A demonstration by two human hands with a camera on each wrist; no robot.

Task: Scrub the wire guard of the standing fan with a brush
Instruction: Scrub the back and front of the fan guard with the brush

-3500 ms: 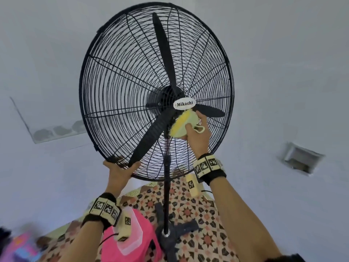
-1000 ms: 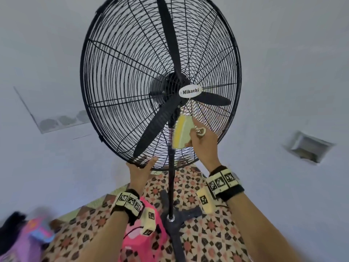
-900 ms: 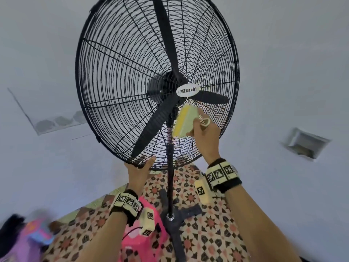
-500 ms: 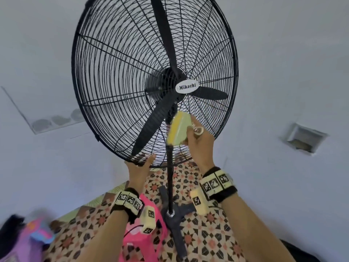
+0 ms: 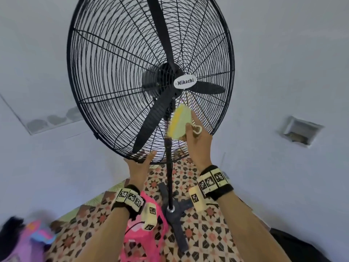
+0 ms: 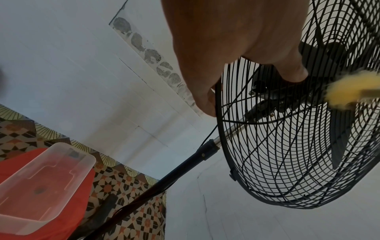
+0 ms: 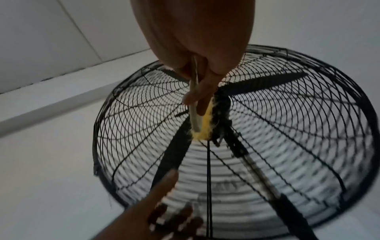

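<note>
A black standing fan with a round wire guard (image 5: 105, 76) and a white "Mikachi" badge (image 5: 184, 83) fills the head view. My right hand (image 5: 196, 140) grips a pale green brush (image 5: 181, 122) with yellow bristles (image 7: 203, 128) and holds it against the guard's lower front, just below the badge. My left hand (image 5: 140, 161) holds the bottom rim of the guard, thumb on the front and fingers curled through the wires (image 6: 207, 104). The brush bristles (image 6: 347, 91) show blurred in the left wrist view.
The fan's black pole (image 5: 170, 173) runs down between my arms to a cross base (image 5: 175, 214) on a patterned floor. A pink stool (image 5: 143, 241) with a clear plastic tub (image 6: 47, 177) stands under my left arm. White walls surround the fan.
The brush has slid down and up over the lower guard below the badge. My left hand has shifted right along the bottom rim since the oldest frame and stays there.
</note>
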